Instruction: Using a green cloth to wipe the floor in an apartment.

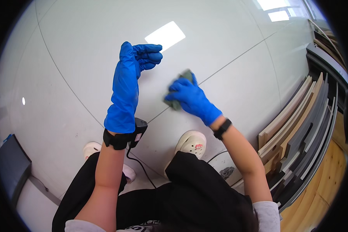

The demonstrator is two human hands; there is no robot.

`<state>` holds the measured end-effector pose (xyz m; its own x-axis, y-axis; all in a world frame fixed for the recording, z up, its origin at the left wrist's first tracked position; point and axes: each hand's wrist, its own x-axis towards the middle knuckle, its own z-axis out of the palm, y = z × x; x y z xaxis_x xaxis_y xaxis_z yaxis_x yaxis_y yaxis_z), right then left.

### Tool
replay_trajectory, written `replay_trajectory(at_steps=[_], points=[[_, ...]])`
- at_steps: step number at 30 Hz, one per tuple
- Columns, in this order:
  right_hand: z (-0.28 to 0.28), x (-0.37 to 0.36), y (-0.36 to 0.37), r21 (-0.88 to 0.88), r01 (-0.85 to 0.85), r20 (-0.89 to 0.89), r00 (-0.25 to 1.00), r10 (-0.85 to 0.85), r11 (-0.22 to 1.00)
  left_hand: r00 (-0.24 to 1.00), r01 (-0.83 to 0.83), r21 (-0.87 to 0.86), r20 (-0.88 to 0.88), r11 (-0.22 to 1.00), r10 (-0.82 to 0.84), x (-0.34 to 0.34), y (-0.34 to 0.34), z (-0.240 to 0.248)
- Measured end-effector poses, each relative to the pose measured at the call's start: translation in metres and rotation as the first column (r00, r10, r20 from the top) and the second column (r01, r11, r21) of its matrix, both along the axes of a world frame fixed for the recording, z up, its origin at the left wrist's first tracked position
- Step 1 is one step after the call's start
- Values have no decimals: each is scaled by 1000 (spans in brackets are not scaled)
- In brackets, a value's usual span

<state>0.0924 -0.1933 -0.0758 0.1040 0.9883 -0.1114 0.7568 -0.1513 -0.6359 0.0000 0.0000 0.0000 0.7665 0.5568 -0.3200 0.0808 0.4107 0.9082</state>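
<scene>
My right hand [187, 96], in a blue rubber glove, is closed over a green scouring pad [186, 75] on the pale glossy tiled floor [228, 100]. The pad and fingers are slightly motion-blurred, and the palm hides most of the pad. To its left, my left hand [137, 60], in a matching blue glove, is held up with its fingers loosely bent toward the right. Nothing shows in it, and its thumb is hard to make out. A black device [138, 131] with a cable is strapped at my left wrist. Around my right wrist sits a black band [222, 128].
Stacked wood and grey board samples [297, 127] stand along the right. A white round container [224, 166] with a dark clump in it is by my right shoe [191, 143]. At the lower left is a dark panel [13, 166]. The black cable [141, 166] hangs near my legs.
</scene>
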Motion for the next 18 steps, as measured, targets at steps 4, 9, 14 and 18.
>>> replay_trajectory(at_steps=[4, 9, 14, 18], points=[[7, 2, -111, -37, 206, 31, 978, -205, 978, 999, -3, 63, 50, 998, 0, 21, 5, 4], [24, -42, -260, -370, 556, -58, 786, -615, 745, 999, 12, 69, 51, 998, -15, 23, 1, 4], [44, -14, -235, -40, 542, 7, 840, -542, 840, 999, 33, 7, -27, 999, -33, 17, -17, -5], [30, 32, -95, 123, 439, -1, 897, -442, 890, 998, 55, -1, -29, 999, -55, 11, -28, -12]])
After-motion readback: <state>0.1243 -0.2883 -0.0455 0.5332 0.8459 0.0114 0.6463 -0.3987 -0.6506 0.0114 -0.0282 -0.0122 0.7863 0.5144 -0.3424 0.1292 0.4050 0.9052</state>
